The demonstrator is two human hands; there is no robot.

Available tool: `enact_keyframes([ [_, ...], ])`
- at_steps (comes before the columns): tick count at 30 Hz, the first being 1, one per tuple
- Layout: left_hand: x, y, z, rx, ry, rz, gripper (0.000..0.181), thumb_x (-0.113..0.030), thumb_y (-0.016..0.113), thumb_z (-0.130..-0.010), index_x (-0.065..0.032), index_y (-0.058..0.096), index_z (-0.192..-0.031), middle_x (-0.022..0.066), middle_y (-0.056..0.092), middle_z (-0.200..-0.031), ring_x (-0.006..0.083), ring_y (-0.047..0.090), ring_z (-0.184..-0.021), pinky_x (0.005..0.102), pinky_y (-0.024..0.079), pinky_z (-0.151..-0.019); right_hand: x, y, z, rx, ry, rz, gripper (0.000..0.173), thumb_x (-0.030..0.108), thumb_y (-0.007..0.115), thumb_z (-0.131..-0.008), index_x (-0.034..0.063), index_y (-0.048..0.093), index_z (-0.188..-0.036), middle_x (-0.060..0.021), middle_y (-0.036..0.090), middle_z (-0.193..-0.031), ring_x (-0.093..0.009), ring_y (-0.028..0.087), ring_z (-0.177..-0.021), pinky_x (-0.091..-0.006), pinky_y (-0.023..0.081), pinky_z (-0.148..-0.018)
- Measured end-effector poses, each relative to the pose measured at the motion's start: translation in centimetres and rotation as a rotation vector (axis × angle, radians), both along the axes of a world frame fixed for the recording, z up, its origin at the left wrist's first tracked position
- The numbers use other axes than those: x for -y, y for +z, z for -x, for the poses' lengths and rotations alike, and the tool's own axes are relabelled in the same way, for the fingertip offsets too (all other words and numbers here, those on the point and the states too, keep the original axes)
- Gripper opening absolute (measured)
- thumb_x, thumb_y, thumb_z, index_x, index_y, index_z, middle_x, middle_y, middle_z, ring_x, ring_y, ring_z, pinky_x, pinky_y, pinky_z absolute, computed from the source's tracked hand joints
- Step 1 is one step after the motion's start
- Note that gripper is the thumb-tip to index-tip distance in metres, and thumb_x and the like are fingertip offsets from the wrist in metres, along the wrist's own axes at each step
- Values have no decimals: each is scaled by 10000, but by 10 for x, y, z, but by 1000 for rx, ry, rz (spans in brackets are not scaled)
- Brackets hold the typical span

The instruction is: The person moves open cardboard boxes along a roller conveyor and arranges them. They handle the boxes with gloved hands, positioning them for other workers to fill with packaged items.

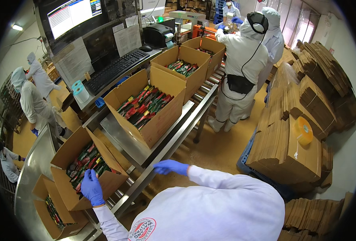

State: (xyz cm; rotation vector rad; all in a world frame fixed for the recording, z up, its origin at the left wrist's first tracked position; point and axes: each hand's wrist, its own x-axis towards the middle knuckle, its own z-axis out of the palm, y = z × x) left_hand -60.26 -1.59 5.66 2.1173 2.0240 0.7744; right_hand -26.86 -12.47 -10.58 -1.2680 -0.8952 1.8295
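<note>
My left hand [92, 188], in a blue glove, reaches over the near wall of an open cardboard carton [113, 177]. Its fingertips meet the red, green and black packets [87, 164] inside; whether they grip one is hidden. My right hand [170, 167], also gloved in blue, is at the metal side rail [178, 143] of the roller conveyor, its fingers loosely spread and holding nothing. Ahead of it, a second open carton [165, 126] full of similar packets [146, 105] rests on a steel platform [122, 141].
Two more filled cartons [200, 72] stand farther along the rollers [211, 79]; another carton [66, 208] sits lower left. A keyboard [117, 70] and label rolls [80, 92] occupy the left shelf. Co-workers [241, 60] stand beyond. Flattened cardboard stacks [286, 147] and a tape roll [303, 130] are right.
</note>
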Motion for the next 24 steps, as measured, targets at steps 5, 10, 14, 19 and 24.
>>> enact_keyframes([
  [5, -10, -8, 5, 94, 7, -19, 343, -322, 562, -908, -32, 639, -1074, 127, 698, -898, 221, 674, -783, 314, 498, -699, 81, -46, -44, 153, -232, 140, 373, 376, 553, -896, 71, 641, -1092, -35, 669, -959, -133, 608, -862, -272, 468, -787],
  [10, -12, -6, 8, 115, -32, -9, 349, -329, 559, -910, -30, 644, -1069, 129, 698, -892, 223, 674, -781, 316, 499, -695, 93, -117, -48, 697, -8, 5, 349, 361, 531, -880, 47, 674, -926, -111, 676, -866, -208, 628, -772, -356, 492, -732],
  [14, -11, -2, 4, 114, -49, -9, 354, -340, 560, -908, -32, 648, -1060, 133, 696, -879, 224, 673, -769, 317, 499, -689, 80, -136, -46, 976, 254, -162, 346, 361, 529, -861, 49, 674, -892, -136, 672, -858, -259, 634, -739, -378, 500, -697],
  [19, -11, -9, 12, 132, -87, -53, 360, -360, 551, -908, -48, 653, -1056, 134, 695, -850, 232, 671, -746, 326, 501, -673, 81, -154, -40, 858, 165, -110, 302, 323, 508, -878, 72, 675, -874, -122, 675, -843, -283, 631, -705, -400, 498, -671],
  [24, -8, -10, 13, 61, -109, -107, 353, -366, 563, -895, -62, 661, -1045, 135, 688, -804, 256, 662, -700, 343, 498, -643, 104, -158, -36, 1043, 333, -88, 387, 407, 530, -884, 58, 691, -840, -95, 676, -737, -239, 634, -639, -376, 501, -637],
])
